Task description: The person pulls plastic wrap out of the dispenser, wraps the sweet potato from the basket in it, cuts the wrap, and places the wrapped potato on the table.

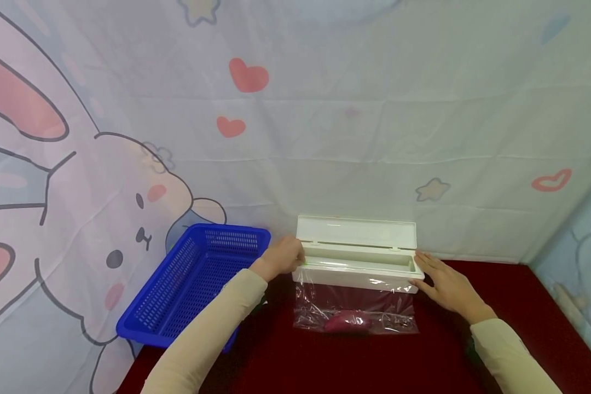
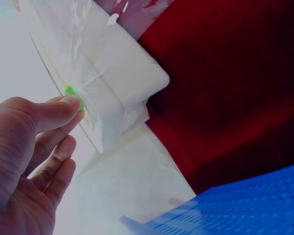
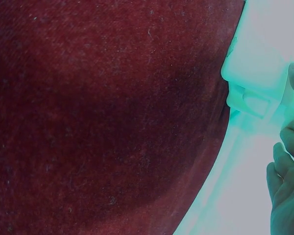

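Note:
A long white cling film dispenser (image 1: 359, 279) stands on the red cloth with its lid (image 1: 357, 231) raised, a film roll lying inside. Clear film (image 1: 354, 295) hangs over its front and spreads on the cloth, over a dark pink object (image 1: 347, 322) of unclear kind. At the dispenser's left end my left hand (image 1: 283, 254) pinches a small green slide cutter (image 2: 74, 98) between thumb and fingers. My right hand (image 1: 445, 284) rests against the right end, fingers stretched toward the back corner and thumb at the front corner.
A blue plastic basket (image 1: 152, 295) with perforated sides stands left of the dispenser, close to my left forearm. Behind the dispenser hangs a pale printed curtain (image 1: 345, 131). Dark red cloth (image 1: 364, 366) covers the table.

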A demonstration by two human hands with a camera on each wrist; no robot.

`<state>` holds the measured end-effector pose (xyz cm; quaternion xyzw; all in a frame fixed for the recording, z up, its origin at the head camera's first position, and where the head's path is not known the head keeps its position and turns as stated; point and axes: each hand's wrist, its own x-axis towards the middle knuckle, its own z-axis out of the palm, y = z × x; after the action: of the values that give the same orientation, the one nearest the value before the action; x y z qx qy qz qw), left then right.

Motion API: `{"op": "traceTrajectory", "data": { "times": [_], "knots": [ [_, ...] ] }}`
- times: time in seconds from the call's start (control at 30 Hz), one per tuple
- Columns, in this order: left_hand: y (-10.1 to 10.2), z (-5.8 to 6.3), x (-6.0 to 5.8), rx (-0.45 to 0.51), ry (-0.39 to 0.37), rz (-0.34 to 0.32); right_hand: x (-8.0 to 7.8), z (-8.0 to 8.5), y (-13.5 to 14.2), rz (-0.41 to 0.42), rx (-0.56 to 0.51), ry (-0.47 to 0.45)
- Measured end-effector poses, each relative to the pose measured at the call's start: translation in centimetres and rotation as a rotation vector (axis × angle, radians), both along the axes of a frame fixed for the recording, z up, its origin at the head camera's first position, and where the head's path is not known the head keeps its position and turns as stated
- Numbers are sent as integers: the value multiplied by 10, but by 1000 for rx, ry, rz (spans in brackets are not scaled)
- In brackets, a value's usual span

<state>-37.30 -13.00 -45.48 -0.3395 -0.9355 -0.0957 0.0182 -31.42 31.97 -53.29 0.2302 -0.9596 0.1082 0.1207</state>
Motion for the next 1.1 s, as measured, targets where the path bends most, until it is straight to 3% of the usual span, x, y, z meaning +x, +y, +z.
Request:
{"op": "traceTrajectory", "data": {
  "times": [0.13,0.37,0.7,1.1],
  "knots": [
    [-4,2,1,-10,7,-4,0,1,0,-3,0,-1],
    [-14,6,2,-15,-14,46,0,1,1,-7,-3,6],
    [-10,7,-2,-31,12,21,4,6,3,-10,3,-13],
    [-9,10,5,-7,24,23,4,11,3,-22,-14,-64]
  ]
}}
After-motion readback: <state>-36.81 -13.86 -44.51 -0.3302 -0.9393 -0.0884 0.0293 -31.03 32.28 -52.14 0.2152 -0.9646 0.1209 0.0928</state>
